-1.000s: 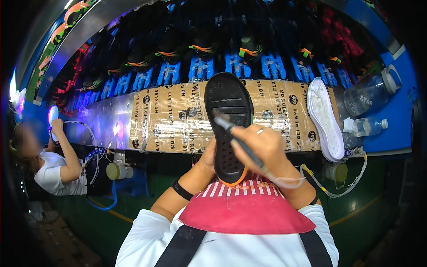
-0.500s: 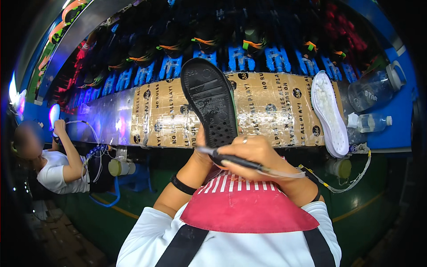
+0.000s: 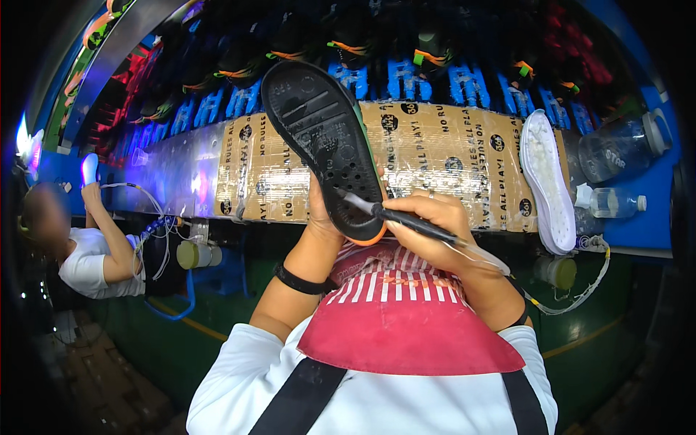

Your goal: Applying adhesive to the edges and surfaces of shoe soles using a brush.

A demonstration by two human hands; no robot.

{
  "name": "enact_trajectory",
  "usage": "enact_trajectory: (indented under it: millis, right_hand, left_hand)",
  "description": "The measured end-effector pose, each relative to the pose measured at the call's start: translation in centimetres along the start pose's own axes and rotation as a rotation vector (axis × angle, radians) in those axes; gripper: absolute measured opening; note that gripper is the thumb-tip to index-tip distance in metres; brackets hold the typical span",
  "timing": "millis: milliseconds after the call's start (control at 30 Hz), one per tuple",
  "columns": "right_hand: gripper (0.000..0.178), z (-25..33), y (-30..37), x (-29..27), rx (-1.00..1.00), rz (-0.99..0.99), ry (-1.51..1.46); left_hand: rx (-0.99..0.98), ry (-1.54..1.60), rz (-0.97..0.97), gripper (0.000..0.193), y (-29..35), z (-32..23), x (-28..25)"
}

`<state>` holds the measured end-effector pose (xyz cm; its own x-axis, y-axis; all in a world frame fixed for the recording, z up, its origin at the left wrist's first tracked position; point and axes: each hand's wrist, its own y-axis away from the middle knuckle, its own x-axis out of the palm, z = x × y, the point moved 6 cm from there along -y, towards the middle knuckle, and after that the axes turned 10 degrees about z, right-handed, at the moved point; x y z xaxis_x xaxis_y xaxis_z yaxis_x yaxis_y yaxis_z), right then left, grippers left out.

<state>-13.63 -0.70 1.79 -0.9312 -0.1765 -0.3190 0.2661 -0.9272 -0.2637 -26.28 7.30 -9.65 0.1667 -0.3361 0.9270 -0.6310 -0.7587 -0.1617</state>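
Cardboard (image 3: pixel 442 159) over the table (image 3: pixel 170 177), a black sole (image 3: pixel 320 148) held above it

Dim background: dark shoes with orange and green trim (image 3: pixel 431 56) stand in a row behind blue holders (image 3: pixel 409 78). At far left, a seated co-worker (image 3: pixel 105 254) raises a hand (image 3: pixel 92 194) with a glowing pale object (image 3: pixel 90 168). Bare metal shows on the table's left part; a yellow-topped container (image 3: pixel 187 255) sits below its near edge. Mid-view, the black sole slants over the cardboard, toe to the upper left, orange-edged heel nearest the wearer. The left hand (image 3: pixel 320 206) supports it from behind at the heel end, its grip closed on the edge, fingers mostly hidden. The right hand (image 3: pixel 444 217) has a closed, pen-like grip on a dark-handled tool (image 3: pixel 420 225), its pale tip at the perforated heel; whether they touch, I cannot tell. Thin tubing (image 3: pixel 487 259) trails from the handle. Farther right, a white sole (image 3: pixel 545 174) lies on the cardboard, beyond it a clear jug (image 3: pixel 615 154) and a small clear bottle (image 3: pixel 616 202).
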Motion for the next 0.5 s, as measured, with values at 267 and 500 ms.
enact_trajectory:
  millis: [267, 500]
  right_hand:
    - [0.022, 0.0, 0.0, 1.7, -0.120, 0.303, -0.285]
    - [0.022, -0.5, 0.2, 2.3, -0.123, 0.271, -0.072]
  left_hand:
    - [0.031, -0.156, -0.037, 0.083, -0.3, -1.9, -0.2]
    - [-0.053, -0.207, 0.051, 0.098, -0.5, -3.2, -1.5]
